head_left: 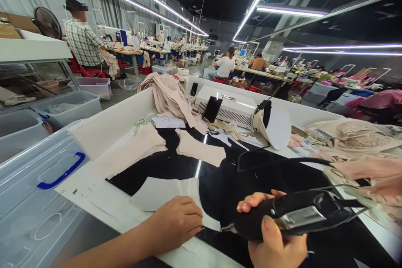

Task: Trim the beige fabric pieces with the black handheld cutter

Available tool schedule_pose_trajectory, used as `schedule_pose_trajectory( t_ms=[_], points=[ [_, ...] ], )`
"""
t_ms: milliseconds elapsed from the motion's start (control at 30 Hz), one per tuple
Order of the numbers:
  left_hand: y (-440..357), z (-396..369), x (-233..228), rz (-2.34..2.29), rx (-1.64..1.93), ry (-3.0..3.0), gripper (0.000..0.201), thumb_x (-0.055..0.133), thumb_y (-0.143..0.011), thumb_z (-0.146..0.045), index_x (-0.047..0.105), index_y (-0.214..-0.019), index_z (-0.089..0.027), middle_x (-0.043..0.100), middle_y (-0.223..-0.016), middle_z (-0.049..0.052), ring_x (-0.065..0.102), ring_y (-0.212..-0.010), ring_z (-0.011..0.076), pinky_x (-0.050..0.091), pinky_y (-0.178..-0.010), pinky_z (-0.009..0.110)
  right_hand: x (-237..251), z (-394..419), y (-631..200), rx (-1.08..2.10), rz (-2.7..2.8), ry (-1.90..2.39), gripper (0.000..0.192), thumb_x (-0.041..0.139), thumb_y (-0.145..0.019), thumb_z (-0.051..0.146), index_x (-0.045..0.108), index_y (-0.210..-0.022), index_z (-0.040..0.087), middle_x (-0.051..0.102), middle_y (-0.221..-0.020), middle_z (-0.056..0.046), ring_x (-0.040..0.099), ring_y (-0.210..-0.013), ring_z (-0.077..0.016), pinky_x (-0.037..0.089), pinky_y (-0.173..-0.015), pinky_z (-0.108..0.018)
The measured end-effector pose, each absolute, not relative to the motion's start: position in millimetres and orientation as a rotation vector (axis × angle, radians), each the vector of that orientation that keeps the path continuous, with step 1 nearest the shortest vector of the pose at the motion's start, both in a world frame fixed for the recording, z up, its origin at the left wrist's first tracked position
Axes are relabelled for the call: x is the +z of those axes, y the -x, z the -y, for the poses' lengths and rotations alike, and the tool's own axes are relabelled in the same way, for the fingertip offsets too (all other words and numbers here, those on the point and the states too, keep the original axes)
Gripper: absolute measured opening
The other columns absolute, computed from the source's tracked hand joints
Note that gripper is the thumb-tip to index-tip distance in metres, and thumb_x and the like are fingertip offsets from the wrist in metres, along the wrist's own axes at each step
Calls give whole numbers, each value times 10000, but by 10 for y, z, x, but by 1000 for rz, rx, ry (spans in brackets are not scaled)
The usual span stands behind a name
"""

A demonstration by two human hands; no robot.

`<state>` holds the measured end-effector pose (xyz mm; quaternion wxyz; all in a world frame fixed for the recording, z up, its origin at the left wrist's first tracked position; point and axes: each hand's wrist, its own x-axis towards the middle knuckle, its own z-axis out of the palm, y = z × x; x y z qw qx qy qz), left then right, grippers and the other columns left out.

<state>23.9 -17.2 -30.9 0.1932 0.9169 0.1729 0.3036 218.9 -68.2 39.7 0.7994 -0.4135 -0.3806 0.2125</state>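
Note:
My right hand (272, 234) grips a black hand-held electric cutting tool (295, 214) with a metal plate and a black cord, its tip pointing left just above the table. My left hand (176, 222) rests with fingers curled on a white cut piece (163, 192) lying on the glossy black work surface (220, 184), close to the tool's tip. Two beige fabric pieces (201, 148) lie farther back on the same surface.
A pile of beige fabric (166, 92), a white machine (232, 106) with a phone (212, 109) leaning on it and a white cup-shaped form (276, 127) sit at the back. Clear plastic bins (40, 184) stand at left. Pink lace pieces (354, 138) lie at right. Other people sit at distant sewing tables.

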Motion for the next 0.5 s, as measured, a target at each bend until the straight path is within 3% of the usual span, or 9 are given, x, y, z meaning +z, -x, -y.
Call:
schedule_pose_trajectory(
  t_ms=[133, 267, 500],
  points=[
    [-240, 175, -260, -531, 771, -2532, 100, 712, -944, -102, 659, -981, -179, 713, -1025, 4, 650, -980, 181, 514, -927, 308, 402, 697, -2174, 459, 799, 899, 372, 818, -783, 336, 634, -1091, 238, 691, -729, 10, 651, -618, -155, 603, -580, -313],
    [-240, 193, -222, -585, 716, -2574, 248, 766, -901, -97, 660, -1104, -194, 694, -1046, 14, 653, -991, 203, 528, -902, 327, 398, 704, -2171, 454, 801, 895, 373, 823, -779, 338, 636, -1085, 235, 689, -724, 10, 648, -616, -154, 602, -579, -311],
    [-236, 211, -252, -569, 762, -2643, 127, 734, -933, -123, 675, -1017, -199, 679, -1039, 18, 654, -977, 193, 534, -892, 322, 381, 705, -2177, 444, 799, 915, 377, 806, -787, 321, 623, -1105, 235, 684, -737, 8, 645, -622, -161, 598, -589, -333]
  ],
)
